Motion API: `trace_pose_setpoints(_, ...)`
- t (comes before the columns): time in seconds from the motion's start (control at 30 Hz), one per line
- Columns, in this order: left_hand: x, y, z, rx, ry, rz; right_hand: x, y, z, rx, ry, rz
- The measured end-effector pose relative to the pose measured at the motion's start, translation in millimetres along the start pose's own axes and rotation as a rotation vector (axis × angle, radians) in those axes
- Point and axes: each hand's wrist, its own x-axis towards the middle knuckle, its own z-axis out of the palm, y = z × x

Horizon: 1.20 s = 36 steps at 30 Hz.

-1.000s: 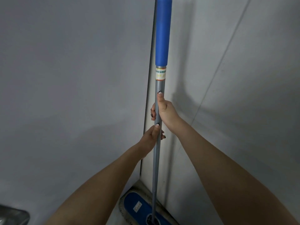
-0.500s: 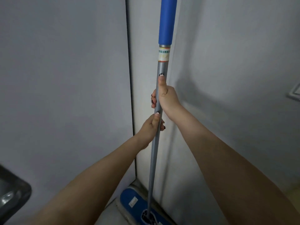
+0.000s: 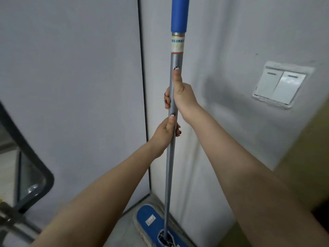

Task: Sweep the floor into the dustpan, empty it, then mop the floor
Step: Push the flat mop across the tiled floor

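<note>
A flat mop stands nearly upright in a wall corner. Its grey metal pole (image 3: 169, 166) rises to a blue grip sleeve (image 3: 179, 14) at the top edge. The blue mop head (image 3: 151, 220) with a pale fringe lies on the floor at the foot of the right wall. My right hand (image 3: 183, 95) is shut around the pole, thumb pointing up along it. My left hand (image 3: 165, 132) grips the pole just below, thumb also up. No dustpan or broom is in view.
Grey walls meet in a corner with a dark vertical seam (image 3: 143, 86). A white double light switch (image 3: 279, 84) sits on the right wall. A dark-framed glass panel (image 3: 26, 168) is at the lower left. A tan surface (image 3: 306, 166) borders the right edge.
The view has swung to the right, bringing the light switch and the dark-framed panel into sight. Both hands keep the same grip on the pole, and the mop head stays by the wall.
</note>
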Motion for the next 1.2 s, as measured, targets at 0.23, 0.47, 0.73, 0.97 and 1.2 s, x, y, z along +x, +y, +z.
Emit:
trace_pose_setpoints(0.23, -50.8, 19.5, 1.2, -0.029, -0.016, 0.012, -50.0, -21.4, 7.4, -0.010, 0.045, -0.004)
trace_pose_setpoints(0.47, -115.6, 41.3, 11.3, -0.045, -0.021, 0.026, -117.9, -47.4, 6.9, 0.016, 0.123, 0.006)
trace_pose_setpoints(0.73, -190.9, 65.3, 7.7, -0.040, 0.013, 0.066, -188.4, -79.1, 11.0, 0.027, 0.004, -0.006)
trace_pose_setpoints(0.97, -276.4, 81.5, 0.2, 0.058, 0.168, 0.046, -260.3, -94.1, 27.7, 0.042, -0.154, -0.036)
trace_pose_setpoints(1.2, -368.4, 100.4, -21.3, 0.106, 0.351, -0.053, -335.2, -111.7, 66.9, 0.102, -0.334, -0.049)
